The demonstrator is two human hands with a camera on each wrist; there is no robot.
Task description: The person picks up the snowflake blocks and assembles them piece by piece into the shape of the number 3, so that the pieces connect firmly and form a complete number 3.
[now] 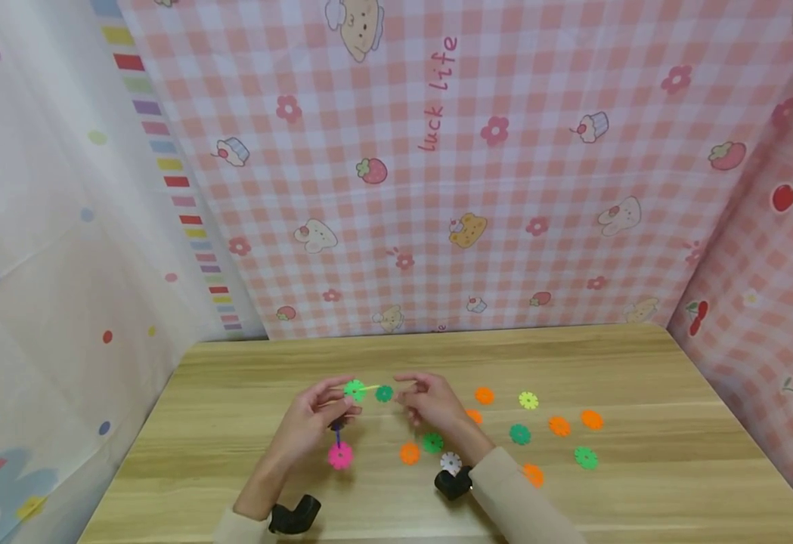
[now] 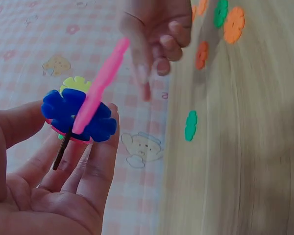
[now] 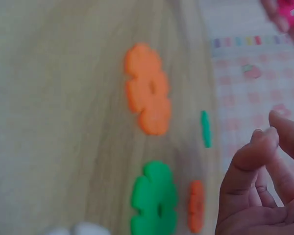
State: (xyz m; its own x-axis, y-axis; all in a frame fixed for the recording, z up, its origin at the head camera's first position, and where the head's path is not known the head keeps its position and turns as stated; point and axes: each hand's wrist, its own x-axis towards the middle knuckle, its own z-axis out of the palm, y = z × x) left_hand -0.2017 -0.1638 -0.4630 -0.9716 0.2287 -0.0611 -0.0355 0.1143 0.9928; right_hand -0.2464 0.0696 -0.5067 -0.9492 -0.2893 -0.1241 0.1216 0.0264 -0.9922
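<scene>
My left hand pinches a cluster of joined plastic flower-shaped discs between thumb and fingers. In the left wrist view a blue disc faces the camera, with a pink disc slotted edge-on into it. A yellow disc shows behind, and a dark brown one sticks out below. A light green disc of the cluster shows in the head view. My right hand hovers to the right with loosely bent fingers and nothing in them. Near its fingertips, a teal disc lies on the table.
Loose discs lie on the wooden table, mostly to the right: several orange ones, green ones, a yellow one and a white one. A checked pink cloth hangs behind the table.
</scene>
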